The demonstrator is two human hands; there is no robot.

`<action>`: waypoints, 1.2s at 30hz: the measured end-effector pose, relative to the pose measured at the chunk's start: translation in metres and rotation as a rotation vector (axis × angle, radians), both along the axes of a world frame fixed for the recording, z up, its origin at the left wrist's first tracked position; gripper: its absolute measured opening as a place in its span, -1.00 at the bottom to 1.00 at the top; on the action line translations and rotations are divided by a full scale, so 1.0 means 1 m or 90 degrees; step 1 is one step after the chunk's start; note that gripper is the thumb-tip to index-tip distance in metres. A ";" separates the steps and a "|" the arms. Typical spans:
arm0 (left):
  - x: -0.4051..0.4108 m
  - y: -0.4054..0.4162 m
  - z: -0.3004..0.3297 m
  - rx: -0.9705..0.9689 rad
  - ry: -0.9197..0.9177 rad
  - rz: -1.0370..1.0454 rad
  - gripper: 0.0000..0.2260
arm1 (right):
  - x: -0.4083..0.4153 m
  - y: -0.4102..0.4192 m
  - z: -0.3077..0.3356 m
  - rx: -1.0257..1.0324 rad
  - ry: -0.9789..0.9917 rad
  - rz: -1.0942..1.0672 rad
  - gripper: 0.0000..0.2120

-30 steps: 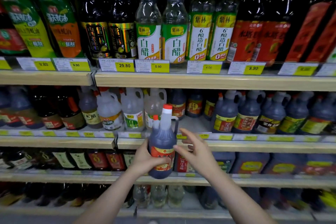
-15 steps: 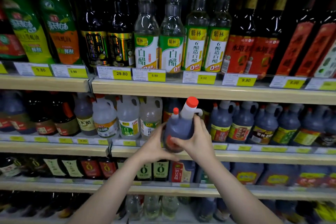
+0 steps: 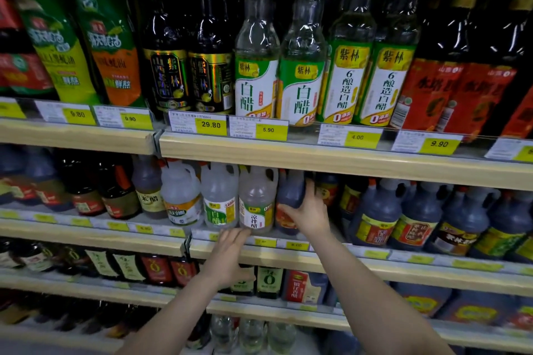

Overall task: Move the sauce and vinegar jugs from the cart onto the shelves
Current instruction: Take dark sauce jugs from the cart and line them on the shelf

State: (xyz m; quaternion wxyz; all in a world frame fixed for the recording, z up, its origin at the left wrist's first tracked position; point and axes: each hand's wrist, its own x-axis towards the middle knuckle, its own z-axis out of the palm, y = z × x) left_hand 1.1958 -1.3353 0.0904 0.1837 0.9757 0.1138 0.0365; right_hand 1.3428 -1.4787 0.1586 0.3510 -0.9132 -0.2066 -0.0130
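On the middle shelf (image 3: 331, 261), the right hand (image 3: 310, 212) clasps a dark sauce-filled jug (image 3: 290, 196); the left hand (image 3: 227, 256) hangs slack.

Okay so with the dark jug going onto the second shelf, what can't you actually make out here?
Head view only:
- Dark jug: cap and handle hidden behind the upper shelf edge; label partly covered by the right hand.
- Jug base: hidden, so whether it rests on the shelf is unclear.
- Left hand: fingertips blurred; contact with the price rail unclear.
- Cart: out of frame.
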 end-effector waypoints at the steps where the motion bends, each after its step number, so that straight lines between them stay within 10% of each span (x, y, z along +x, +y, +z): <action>1: -0.001 -0.001 -0.002 -0.002 0.010 0.003 -0.14 | 0.000 0.002 -0.002 -0.008 0.013 0.004 -0.12; 8: -0.005 0.002 0.002 -0.059 0.040 0.001 -0.14 | -0.006 -0.009 0.002 -0.066 0.026 0.075 0.02; 16: -0.049 -0.026 0.061 -0.164 -0.087 0.061 -0.54 | -0.045 -0.067 0.022 -0.146 0.051 0.188 -0.43; 22: -0.110 -0.053 0.065 -0.236 0.004 0.107 -0.82 | -0.096 -0.082 0.021 -0.113 0.300 0.323 -0.70; 36: -0.338 0.007 0.053 -0.334 -0.020 0.290 -0.73 | -0.283 0.020 0.025 -0.200 0.395 0.483 -0.68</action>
